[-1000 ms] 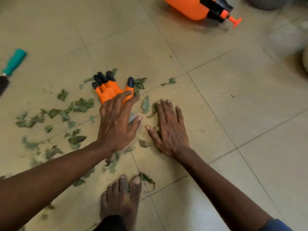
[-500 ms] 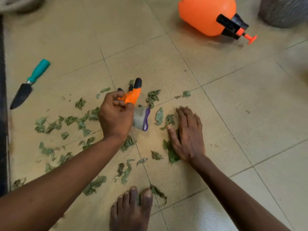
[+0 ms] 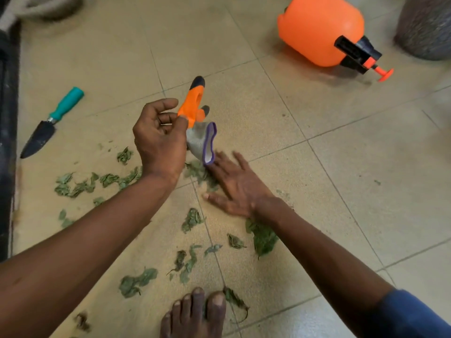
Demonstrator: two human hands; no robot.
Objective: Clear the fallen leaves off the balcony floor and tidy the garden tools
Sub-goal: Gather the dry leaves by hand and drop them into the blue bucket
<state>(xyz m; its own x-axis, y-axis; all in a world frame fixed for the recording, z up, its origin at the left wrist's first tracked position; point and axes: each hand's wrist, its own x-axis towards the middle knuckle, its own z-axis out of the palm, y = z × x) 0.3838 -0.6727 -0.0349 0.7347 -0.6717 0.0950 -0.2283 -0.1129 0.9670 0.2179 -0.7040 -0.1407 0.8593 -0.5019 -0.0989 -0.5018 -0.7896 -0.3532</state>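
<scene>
My left hand (image 3: 159,136) holds an orange garden glove (image 3: 195,111) with black claw tips and a grey cuff with purple trim, lifted above the tiled floor. My right hand (image 3: 235,185) lies with fingers spread and straight just below the glove's cuff, over scattered green leaves (image 3: 192,219). More leaves (image 3: 80,184) lie to the left and near my bare foot (image 3: 194,315). A trowel (image 3: 52,121) with a teal handle and dark blade rests on the floor at the left. An orange pressure sprayer (image 3: 322,30) with a black pump lies on its side at the upper right.
A dark ledge or threshold (image 3: 8,118) runs down the left edge. A grey woven pot (image 3: 425,25) stands at the top right, and a pale rounded object (image 3: 46,6) sits at the top left. Beige tiles (image 3: 366,191) stretch to the right.
My left hand picked the glove off the floor and raised it, cuff hanging down. My right hand slid along the floor toward the cuff. The view shifted, showing more of the sprayer and trowel.
</scene>
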